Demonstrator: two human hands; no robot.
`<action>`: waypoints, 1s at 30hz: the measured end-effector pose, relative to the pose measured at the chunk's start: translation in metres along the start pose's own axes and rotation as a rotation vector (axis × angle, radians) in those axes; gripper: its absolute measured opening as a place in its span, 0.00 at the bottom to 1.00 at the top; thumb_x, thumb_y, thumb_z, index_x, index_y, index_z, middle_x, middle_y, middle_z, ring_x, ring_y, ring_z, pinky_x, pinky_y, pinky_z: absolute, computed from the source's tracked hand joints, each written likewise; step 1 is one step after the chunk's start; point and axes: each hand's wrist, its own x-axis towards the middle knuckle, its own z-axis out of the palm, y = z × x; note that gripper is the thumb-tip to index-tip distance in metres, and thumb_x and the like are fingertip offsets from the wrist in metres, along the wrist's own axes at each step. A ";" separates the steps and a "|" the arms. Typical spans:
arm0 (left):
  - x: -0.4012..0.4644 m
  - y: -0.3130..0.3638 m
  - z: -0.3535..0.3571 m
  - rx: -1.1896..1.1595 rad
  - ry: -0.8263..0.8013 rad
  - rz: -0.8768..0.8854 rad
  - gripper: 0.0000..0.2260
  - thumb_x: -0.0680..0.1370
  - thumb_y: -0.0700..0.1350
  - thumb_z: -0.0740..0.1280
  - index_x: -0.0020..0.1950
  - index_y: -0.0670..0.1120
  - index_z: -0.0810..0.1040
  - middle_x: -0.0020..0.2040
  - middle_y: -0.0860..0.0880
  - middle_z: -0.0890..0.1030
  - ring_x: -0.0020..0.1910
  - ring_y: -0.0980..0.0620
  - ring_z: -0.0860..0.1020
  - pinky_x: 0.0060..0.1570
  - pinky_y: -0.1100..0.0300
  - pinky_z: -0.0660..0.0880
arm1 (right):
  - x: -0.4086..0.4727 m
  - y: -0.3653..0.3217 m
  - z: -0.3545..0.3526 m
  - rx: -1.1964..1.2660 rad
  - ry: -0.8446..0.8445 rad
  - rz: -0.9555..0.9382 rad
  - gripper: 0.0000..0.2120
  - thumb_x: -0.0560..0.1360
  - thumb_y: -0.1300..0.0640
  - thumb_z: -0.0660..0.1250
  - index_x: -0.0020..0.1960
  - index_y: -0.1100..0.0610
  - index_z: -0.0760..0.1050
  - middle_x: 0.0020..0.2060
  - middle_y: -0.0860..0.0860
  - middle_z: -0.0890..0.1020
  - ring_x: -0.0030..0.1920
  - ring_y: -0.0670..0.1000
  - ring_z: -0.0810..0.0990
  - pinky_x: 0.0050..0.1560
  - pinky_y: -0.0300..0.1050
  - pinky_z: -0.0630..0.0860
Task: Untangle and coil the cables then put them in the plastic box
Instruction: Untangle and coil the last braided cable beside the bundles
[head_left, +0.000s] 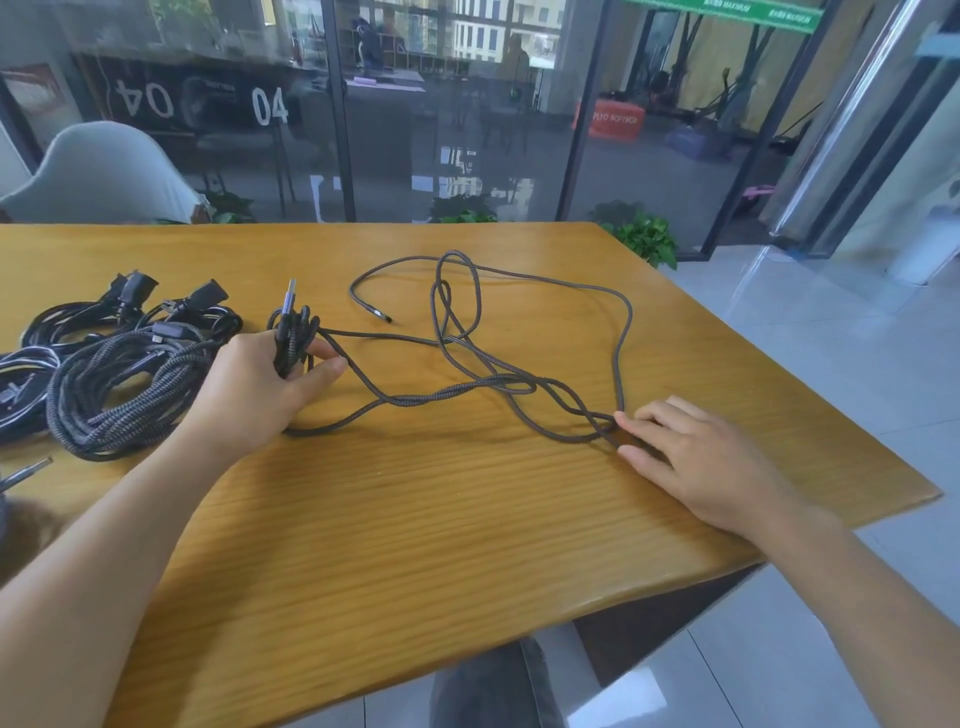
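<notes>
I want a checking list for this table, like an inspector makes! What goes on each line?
Surface: wooden table, corner at the right.
Job's things: grey braided cable spread in crossing loops; plastic box nothing seen.
Clutter: nothing seen.
Grippers: left hand grips a few coiled turns with a USB plug sticking up; right hand has its grip on the cable between thumb and fingertips.
Cables: braided bundle and black cables piled at the left.
Surroundings: glass wall, potted plants, white chair.
</notes>
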 end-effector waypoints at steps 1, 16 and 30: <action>0.000 0.001 0.000 0.000 -0.004 -0.001 0.04 0.79 0.52 0.74 0.48 0.53 0.82 0.27 0.50 0.67 0.27 0.53 0.67 0.36 0.56 0.68 | 0.000 -0.001 0.002 -0.005 0.076 -0.020 0.25 0.85 0.43 0.54 0.68 0.56 0.81 0.52 0.44 0.83 0.53 0.50 0.80 0.55 0.46 0.76; -0.002 0.004 0.004 -0.090 -0.008 -0.049 0.07 0.79 0.52 0.74 0.47 0.50 0.83 0.28 0.48 0.69 0.31 0.47 0.68 0.38 0.55 0.69 | 0.031 -0.017 0.015 0.394 0.227 0.397 0.06 0.82 0.57 0.69 0.52 0.50 0.85 0.45 0.42 0.82 0.28 0.44 0.74 0.33 0.42 0.70; -0.007 0.017 0.010 -0.140 -0.066 -0.025 0.07 0.79 0.53 0.73 0.47 0.50 0.83 0.27 0.49 0.67 0.29 0.49 0.64 0.34 0.56 0.65 | 0.013 -0.039 0.010 0.093 0.132 0.073 0.25 0.85 0.40 0.57 0.68 0.55 0.80 0.55 0.47 0.85 0.57 0.48 0.80 0.52 0.42 0.75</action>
